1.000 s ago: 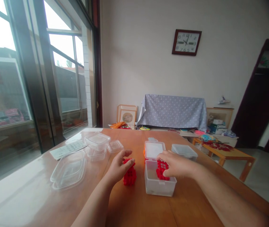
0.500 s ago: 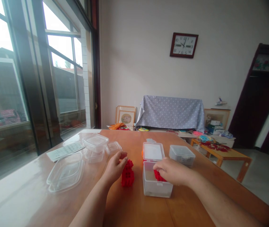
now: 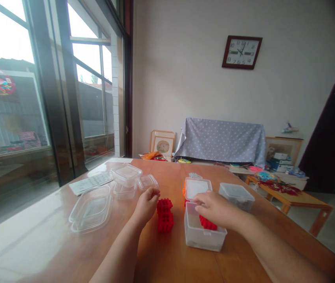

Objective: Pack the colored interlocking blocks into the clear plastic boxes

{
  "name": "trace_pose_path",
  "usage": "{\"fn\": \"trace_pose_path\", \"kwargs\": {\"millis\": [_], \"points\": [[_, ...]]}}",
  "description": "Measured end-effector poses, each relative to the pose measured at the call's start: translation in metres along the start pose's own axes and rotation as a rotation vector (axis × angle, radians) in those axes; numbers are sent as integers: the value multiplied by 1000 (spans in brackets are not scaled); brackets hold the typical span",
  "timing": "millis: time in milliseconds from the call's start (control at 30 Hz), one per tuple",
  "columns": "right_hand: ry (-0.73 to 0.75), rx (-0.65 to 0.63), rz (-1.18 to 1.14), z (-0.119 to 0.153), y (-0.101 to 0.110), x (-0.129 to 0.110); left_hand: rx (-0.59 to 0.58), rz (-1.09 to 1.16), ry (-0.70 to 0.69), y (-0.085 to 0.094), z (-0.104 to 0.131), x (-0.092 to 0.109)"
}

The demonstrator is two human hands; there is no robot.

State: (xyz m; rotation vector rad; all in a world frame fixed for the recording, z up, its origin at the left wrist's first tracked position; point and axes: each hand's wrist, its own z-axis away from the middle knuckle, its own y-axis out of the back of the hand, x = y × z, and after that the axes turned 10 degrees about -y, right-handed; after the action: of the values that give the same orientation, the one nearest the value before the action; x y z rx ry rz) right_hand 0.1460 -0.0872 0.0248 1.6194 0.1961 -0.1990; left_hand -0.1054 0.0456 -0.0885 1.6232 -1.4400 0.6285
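Lowered knobby red plastic block (image 3: 207,223) into clear rectangular plastic box (image 3: 205,240), five o'clock, seemingly seated (right grip (image 3: 216,206): cannot tell). Drew left grip (image 3: 147,204) together.

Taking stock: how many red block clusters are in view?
2 clearly visible: one cluster on the table by the left hand, another cluster partly under the right hand at the open box. Red peeking out behind the box may be another.
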Motion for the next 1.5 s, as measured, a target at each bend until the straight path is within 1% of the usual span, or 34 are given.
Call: {"fn": "trace_pose_path", "kwargs": {"millis": [167,333,500,633,800,967,1033,1133,1233,1367,1433,1500], "points": [[128,7,-3,-33,-10,-24,2,46,85,-3,0,-7],[257,-35,146,-61,-23,-56,2,33,99,-2,1,-6],[295,-119,349,-77,-30,-83,15,27,77,-1,1,-4],[347,-201,348,-90,-34,-91,-2,-14,91,-1,1,-4],[368,-286,321,-103,-39,-88,4,-38,128,-2,2,-8],[379,-307,251,-108,-46,-81,13,-43,129,-3,3,-10],[369,-298,210,-108,-46,-79,11,-43,131,-3,2,-10],[339,-219,159,-104,-39,-76,9,-42,140,-2,2,-10],[325,-129,94,-93,-25,-68,13,-45,141,-1,1,-8],[271,-18,10,-67,-3,-51,19,-59,101,0,2,-3],[238,2,-20,-51,6,-39,14,-69,96,0,2,-1],[202,-18,-71,-36,13,-26,4,-62,104,0,2,-1]]}}
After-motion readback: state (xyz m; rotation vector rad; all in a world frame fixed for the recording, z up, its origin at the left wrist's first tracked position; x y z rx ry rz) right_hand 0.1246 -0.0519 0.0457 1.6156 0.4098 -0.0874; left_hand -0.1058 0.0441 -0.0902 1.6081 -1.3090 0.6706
